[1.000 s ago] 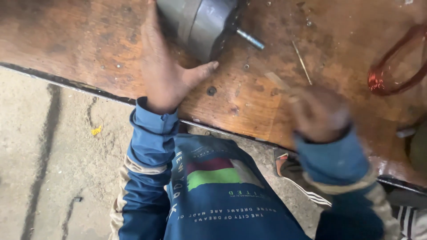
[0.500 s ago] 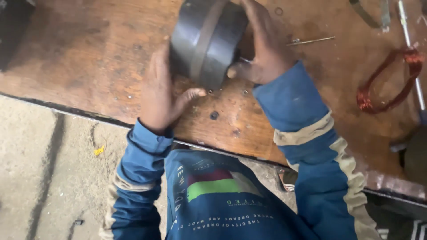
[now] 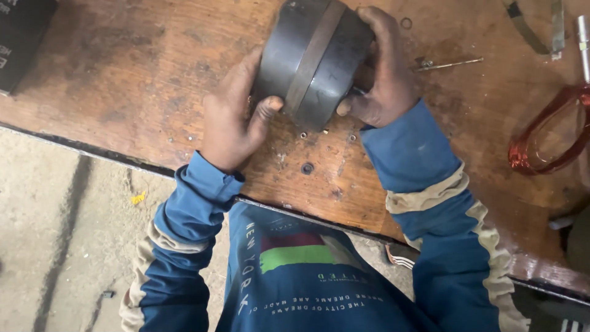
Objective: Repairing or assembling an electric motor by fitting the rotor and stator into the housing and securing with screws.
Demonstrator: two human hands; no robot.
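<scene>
**Motor housing held in both hands on the table**

Motor housing: dark grey metal cylinder, lighter band round the middle, lying on its side on the worn wooden table. Left hand cups its left side, thumb pressed on the lower edge. Right hand wraps the right end, fingers curled over the top. Both sets of fingers closed on the housing. Black box, pale lettering, far left of the left fingers. Red wire coil well right of the right fingers.
</scene>
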